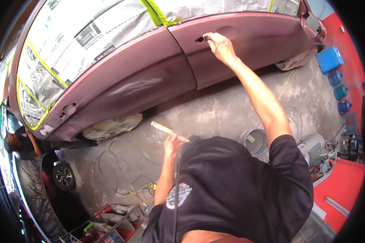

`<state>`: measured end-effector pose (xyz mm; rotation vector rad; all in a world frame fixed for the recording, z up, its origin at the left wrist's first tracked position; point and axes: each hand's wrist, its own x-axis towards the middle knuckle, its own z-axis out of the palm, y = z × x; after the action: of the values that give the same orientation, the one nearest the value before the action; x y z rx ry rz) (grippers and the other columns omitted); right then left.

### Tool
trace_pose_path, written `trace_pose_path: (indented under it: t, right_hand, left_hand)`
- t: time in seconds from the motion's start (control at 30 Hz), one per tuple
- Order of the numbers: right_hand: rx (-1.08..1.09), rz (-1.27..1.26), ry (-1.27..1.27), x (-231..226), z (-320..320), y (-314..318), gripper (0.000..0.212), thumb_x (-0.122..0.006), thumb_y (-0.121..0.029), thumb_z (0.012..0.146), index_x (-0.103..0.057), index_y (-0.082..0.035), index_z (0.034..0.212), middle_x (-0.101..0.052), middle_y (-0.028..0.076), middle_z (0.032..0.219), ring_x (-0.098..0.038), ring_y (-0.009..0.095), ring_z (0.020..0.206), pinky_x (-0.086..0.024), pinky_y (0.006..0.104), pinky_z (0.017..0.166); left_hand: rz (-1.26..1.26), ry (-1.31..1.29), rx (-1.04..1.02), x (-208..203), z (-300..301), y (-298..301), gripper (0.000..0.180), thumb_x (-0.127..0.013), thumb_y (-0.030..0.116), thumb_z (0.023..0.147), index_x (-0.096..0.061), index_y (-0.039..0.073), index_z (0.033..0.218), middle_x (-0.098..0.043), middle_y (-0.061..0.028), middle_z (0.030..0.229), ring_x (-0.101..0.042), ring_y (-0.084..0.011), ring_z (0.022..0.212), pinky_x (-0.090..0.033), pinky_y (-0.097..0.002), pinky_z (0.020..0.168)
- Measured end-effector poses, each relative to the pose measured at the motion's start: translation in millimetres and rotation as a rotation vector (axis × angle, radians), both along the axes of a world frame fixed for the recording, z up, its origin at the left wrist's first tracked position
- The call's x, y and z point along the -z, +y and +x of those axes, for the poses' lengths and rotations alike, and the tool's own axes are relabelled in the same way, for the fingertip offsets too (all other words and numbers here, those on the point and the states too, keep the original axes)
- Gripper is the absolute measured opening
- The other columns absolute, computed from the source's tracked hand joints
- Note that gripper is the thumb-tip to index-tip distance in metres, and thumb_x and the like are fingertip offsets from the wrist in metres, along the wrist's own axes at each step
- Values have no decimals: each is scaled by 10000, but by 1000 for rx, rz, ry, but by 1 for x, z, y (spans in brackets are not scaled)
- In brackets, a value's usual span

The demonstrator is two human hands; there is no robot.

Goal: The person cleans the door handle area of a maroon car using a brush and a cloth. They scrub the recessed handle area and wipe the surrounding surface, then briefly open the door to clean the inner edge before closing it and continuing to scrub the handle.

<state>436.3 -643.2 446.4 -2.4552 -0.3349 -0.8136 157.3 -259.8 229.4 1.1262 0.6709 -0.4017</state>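
A car side in dull pinkish-red primer stretches across the upper half, with a rear door (129, 77) and a front door (255, 40). My right hand (221, 46) reaches up to the front door, its fingers bent together at the dark handle opening (200, 39). Whether anything small is between those fingertips is hidden. Lower down, away from the car, my left hand (171, 145) is closed round a pale, flat wooden stick (162, 128). The stick's ends show on both sides of the hand.
Newspaper (109, 32) and yellow-green tape (154, 12) cover the windows. Hoses and a yellow cord (138, 190) lie on the concrete floor. A bucket (253, 139) and compressor (316, 154) stand at right, blue jugs (336, 78) beyond. Another person (22, 139) is at the car's rear.
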Motion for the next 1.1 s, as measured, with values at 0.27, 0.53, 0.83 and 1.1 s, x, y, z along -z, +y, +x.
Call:
trace_pose_path:
  t: [0.27,0.53,0.83,1.1]
  right_hand:
    - [-133,-423,-10,4,60,-31,91,-571,-70,946,-565,-104,1030,-581,123,818,-636,339,735,-520,435,638]
    - [-118,-392,-25,12,46,-23,149,-583,-6,886,-577,-99,1002,-597,107,809,-635,335,709,-526,437,627]
    - [-148,-361,133,-8,48,-28,134,-595,-36,944,-602,-67,1075,-622,130,893,-641,351,823,-521,417,706]
    - [-46,-206,150,-11,39,-26,121,-606,-26,931,-627,-35,1050,-651,148,914,-655,348,854,-521,413,737]
  left_hand:
    - [280,317,-256,72,-62,72,446,-784,218,858,-544,-10,1156,-604,-140,1013,-633,-272,917,-609,-478,719]
    - [333,529,-113,118,-122,141,504,-788,207,845,-534,-44,1200,-633,-140,876,-658,-283,685,-602,-431,536]
    - [343,345,-18,129,-62,158,296,-781,220,860,-624,4,989,-618,-98,822,-617,-238,646,-572,-405,522]
    - [373,321,159,114,-5,164,293,-801,261,855,-632,41,951,-615,-81,859,-603,-209,730,-563,-391,611]
